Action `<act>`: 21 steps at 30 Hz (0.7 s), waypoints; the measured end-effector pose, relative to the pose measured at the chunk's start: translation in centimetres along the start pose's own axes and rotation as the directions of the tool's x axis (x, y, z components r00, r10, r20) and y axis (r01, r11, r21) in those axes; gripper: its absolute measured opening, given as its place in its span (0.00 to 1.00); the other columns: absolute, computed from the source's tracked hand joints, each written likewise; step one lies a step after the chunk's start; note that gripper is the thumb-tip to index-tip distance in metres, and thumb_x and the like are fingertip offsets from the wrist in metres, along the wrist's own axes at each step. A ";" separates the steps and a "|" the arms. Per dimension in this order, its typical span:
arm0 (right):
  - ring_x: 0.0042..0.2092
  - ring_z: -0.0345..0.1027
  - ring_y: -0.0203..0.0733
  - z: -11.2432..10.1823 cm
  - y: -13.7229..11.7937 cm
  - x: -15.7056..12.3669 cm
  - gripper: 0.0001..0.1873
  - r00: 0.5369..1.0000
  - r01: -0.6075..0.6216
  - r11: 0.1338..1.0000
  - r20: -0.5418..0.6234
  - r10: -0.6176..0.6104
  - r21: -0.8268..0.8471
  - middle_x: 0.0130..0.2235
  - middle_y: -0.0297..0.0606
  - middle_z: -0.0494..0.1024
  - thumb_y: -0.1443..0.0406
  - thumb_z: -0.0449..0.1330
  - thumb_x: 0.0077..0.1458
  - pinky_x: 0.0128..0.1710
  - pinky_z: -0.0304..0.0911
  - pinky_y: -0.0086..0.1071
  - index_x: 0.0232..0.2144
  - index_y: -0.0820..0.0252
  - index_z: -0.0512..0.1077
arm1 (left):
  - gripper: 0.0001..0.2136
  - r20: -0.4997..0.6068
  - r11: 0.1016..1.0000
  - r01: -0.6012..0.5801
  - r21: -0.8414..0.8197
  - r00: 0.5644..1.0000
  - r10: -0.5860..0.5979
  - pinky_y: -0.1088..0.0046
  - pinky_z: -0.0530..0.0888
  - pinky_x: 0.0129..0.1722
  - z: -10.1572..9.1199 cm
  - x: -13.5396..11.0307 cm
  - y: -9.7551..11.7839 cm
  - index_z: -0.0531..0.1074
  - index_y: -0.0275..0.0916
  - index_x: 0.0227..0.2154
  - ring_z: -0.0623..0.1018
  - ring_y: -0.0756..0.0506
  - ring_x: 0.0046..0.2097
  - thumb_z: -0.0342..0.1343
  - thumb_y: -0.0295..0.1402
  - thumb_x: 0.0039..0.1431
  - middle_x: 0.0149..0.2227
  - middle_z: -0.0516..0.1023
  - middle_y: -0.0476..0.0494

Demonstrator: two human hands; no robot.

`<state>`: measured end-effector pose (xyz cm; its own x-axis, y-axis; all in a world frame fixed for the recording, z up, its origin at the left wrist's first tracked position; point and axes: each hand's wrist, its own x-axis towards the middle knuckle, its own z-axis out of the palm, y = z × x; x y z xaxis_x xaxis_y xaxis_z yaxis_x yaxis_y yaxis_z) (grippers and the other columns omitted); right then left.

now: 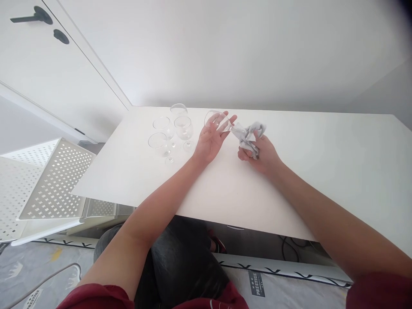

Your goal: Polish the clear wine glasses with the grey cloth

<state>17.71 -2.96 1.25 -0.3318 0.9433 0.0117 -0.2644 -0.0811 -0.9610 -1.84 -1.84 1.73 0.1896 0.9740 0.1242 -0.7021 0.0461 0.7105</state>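
My left hand (210,139) cups the bowl of a clear wine glass (218,120) held on its side above the white table (322,171), fingers curled round it. My right hand (259,152) is closed on a crumpled grey cloth (249,135), which wraps the stem end of that same glass. Several more clear wine glasses stand upright just left of my left hand: one at the front (159,143), one behind it (162,126), one nearer my hand (183,128) and one at the back (178,109).
A white wall runs behind the table. At the left stands a white perforated metal rack (48,184), and behind it a white door with a dark handle (34,16). My dark-trousered legs (180,266) are under the table's front edge.
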 end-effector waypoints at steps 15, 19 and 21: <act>0.27 0.73 0.41 -1.8 0.3 0.4 0.21 0.978 0.206 0.966 -0.004 -0.209 -0.155 0.29 0.33 0.79 0.46 0.76 0.56 0.30 0.68 0.39 0.40 0.50 0.79 | 0.18 -0.041 0.996 0.076 0.052 0.996 -0.074 0.44 0.71 0.71 -0.7 0.1 -0.5 0.78 0.43 0.49 0.70 0.32 0.75 0.62 0.52 0.70 0.69 0.74 0.44; 0.37 0.81 0.47 -2.0 0.0 -0.1 0.18 0.955 0.286 0.924 0.157 -0.252 -0.254 0.36 0.37 0.85 0.47 0.72 0.61 0.41 0.74 0.44 0.44 0.49 0.81 | 0.20 -0.124 0.989 0.071 0.127 0.991 -0.055 0.52 0.78 0.64 -0.8 0.3 -1.0 0.79 0.41 0.45 0.80 0.34 0.66 0.65 0.54 0.67 0.61 0.80 0.39; 0.39 0.81 0.47 -2.1 -0.2 -0.3 0.13 0.916 0.376 0.831 0.298 -0.268 -0.409 0.39 0.39 0.86 0.51 0.70 0.65 0.44 0.74 0.44 0.46 0.49 0.82 | 0.20 -0.201 0.983 0.060 0.176 0.979 -0.024 0.57 0.80 0.60 -0.9 0.4 -1.4 0.78 0.41 0.43 0.83 0.36 0.62 0.67 0.54 0.65 0.57 0.82 0.38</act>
<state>19.74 -2.56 0.86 -0.5027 0.7901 0.3507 0.0258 0.4192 -0.9075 -1.41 -1.31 0.15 0.0648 0.9973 -0.0341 -0.5580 0.0645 0.8273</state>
